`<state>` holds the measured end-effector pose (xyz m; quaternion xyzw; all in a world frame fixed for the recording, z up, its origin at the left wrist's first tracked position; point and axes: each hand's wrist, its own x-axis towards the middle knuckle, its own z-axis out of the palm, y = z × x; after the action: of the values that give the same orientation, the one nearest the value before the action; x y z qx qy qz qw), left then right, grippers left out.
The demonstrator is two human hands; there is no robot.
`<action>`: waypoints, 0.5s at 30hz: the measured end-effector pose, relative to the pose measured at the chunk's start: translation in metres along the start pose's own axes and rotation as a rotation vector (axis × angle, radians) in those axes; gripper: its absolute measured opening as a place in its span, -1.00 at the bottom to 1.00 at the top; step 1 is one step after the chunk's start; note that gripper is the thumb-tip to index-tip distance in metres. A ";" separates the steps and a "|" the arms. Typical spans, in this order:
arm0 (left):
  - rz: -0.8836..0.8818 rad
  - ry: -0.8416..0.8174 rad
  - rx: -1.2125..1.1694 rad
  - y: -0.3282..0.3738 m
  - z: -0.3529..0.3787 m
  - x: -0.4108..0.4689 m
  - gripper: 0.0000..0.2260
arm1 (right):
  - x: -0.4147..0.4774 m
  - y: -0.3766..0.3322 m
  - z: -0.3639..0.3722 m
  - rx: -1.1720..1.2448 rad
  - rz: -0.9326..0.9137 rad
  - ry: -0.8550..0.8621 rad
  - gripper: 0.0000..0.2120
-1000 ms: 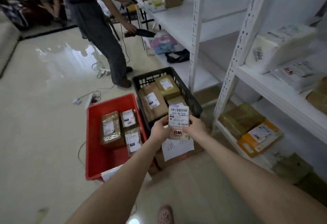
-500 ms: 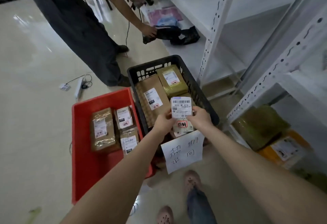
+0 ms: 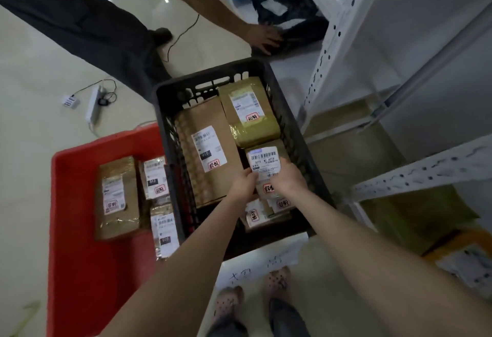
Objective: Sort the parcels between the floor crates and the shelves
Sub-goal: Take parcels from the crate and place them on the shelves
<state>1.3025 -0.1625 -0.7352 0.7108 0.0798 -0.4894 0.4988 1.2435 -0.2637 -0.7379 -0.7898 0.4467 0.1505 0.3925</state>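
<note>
Both hands hold one small brown parcel (image 3: 264, 162) with a white barcode label, low inside the black floor crate (image 3: 170, 113). My left hand (image 3: 243, 183) grips its left edge and my right hand (image 3: 288, 177) its right edge. Beneath it lie more labelled parcels. A large brown padded parcel (image 3: 210, 150) and an olive taped parcel (image 3: 249, 109) fill the crate's far part. The red floor crate (image 3: 80, 257) to the left holds three brown labelled parcels (image 3: 117, 198).
Another person (image 3: 80, 22) stands beyond the crates, one hand (image 3: 262, 36) on a black bag by the white shelf unit (image 3: 338, 44). Olive and orange parcels (image 3: 426, 217) lie on the low right shelf. A power strip and cable (image 3: 93, 102) lie on the floor. My feet are below.
I have leaned over the black crate and lowered the labelled parcel into it with both hands. The other person bent down and reached to the black bag.
</note>
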 end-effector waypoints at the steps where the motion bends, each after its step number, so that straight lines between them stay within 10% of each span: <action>1: -0.016 -0.006 -0.011 0.001 0.002 0.010 -0.79 | 0.007 0.001 0.002 -0.024 0.006 0.001 -0.59; 15: 0.060 -0.038 0.353 0.000 0.007 0.037 -0.68 | 0.016 0.012 0.014 -0.179 -0.007 0.037 -0.38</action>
<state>1.3170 -0.1817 -0.7638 0.7799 -0.0380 -0.4943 0.3820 1.2440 -0.2658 -0.7622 -0.8258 0.4358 0.1740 0.3126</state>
